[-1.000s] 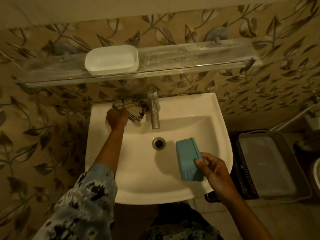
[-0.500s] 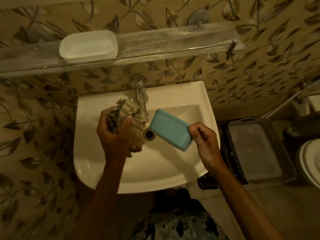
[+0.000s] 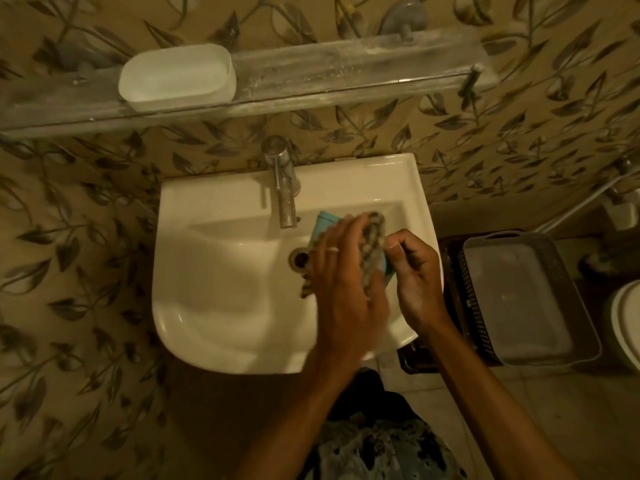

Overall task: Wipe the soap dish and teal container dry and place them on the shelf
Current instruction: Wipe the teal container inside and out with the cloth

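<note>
Cloth (image 3: 372,251) under left hand (image 3: 343,289) hides most of teal container (image 3: 320,225) beside tap (image 3: 285,199).

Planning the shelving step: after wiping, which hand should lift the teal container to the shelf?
Probably right: the right hand grips the teal container; the left hand presses the cloth on it.

Left hand (image 3: 343,289) flat, fingers extended, pressing cloth (image 3: 372,244), right hand (image 3: 415,275) curled, pinching teal container (image 3: 320,225), forearms converging
</note>
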### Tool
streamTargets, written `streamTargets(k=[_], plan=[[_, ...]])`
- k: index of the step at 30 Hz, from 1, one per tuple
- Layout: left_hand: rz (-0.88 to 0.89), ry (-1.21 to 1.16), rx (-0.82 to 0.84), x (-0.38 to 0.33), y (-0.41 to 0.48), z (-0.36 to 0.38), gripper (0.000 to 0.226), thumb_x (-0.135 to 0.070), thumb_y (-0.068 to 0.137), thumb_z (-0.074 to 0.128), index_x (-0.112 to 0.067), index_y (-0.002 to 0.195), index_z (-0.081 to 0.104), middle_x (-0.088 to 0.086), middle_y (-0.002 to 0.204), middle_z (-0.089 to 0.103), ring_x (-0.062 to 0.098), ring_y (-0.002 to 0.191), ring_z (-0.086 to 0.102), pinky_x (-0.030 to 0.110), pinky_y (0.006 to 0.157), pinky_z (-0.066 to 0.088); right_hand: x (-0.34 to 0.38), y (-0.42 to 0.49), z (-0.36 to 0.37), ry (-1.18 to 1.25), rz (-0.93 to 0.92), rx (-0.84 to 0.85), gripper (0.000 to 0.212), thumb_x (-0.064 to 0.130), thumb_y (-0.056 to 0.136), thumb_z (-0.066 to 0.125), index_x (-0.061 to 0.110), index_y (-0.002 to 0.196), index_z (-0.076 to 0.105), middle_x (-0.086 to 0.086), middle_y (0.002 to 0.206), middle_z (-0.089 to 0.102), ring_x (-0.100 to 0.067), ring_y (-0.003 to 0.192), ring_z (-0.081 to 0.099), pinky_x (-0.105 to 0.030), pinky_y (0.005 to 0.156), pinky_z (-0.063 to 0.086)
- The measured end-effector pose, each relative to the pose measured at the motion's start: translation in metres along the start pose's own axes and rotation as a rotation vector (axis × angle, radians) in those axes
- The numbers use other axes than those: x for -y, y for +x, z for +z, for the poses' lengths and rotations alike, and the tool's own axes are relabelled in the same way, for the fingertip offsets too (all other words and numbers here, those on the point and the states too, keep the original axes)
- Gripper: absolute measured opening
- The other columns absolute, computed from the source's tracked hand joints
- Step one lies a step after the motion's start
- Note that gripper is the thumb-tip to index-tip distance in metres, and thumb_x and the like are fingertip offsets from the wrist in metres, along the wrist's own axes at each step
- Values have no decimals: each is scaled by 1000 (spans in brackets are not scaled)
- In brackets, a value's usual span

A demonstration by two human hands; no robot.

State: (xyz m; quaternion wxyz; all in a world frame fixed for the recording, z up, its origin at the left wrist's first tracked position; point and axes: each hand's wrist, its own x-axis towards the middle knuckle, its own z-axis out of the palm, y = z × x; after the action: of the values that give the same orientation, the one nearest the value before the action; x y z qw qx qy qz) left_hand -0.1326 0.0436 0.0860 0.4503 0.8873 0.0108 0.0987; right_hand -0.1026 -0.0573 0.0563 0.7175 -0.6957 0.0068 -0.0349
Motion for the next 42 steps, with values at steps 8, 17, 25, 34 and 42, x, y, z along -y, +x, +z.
streamTargets(k=[8, 17, 25, 34, 42], plan=[[86, 144, 36, -2, 8, -5, 59, -19, 88, 45, -28, 144, 32, 6, 148, 35, 27, 134, 29, 51, 106, 36, 0, 3, -1, 21, -33, -23, 30, 9, 98, 48, 23, 74, 60, 9, 68, 58, -5, 65, 53, -19, 58, 44], [-119, 54, -39, 8, 40, -28, 67, -2, 87, 44, -33, 144, 32, 4, 147, 34, 22, 127, 32, 48, 103, 40, 7, 2, 1, 51, -81, -38, 32, 16, 96, 50, 31, 69, 57, 18, 66, 54, 4, 63, 48, -12, 57, 38], [123, 85, 24, -11, -10, 0, 57, -28, 87, 35, -39, 143, 32, -2, 149, 29, 20, 133, 26, 41, 107, 34, 7, 0, 8, 160, -37, -93, 35, -2, 97, 46, 19, 76, 65, 1, 72, 63, -16, 67, 58, -26, 55, 49], [-156, -65, -53, 21, 44, -42, 62, 3, 86, 40, -27, 141, 41, 4, 140, 44, 20, 122, 37, 44, 104, 41, 10, -12, 7, 87, -76, -71, 30, 21, 93, 50, 33, 66, 55, 20, 64, 50, 3, 63, 44, -12, 57, 36], [81, -44, -46, -24, -29, -9, 51, -26, 89, 39, -33, 140, 41, -5, 147, 36, 18, 136, 29, 26, 115, 20, 19, -13, 14, 122, -46, -111, 30, -6, 94, 49, 9, 70, 57, -2, 66, 58, -13, 63, 54, -26, 57, 49]])
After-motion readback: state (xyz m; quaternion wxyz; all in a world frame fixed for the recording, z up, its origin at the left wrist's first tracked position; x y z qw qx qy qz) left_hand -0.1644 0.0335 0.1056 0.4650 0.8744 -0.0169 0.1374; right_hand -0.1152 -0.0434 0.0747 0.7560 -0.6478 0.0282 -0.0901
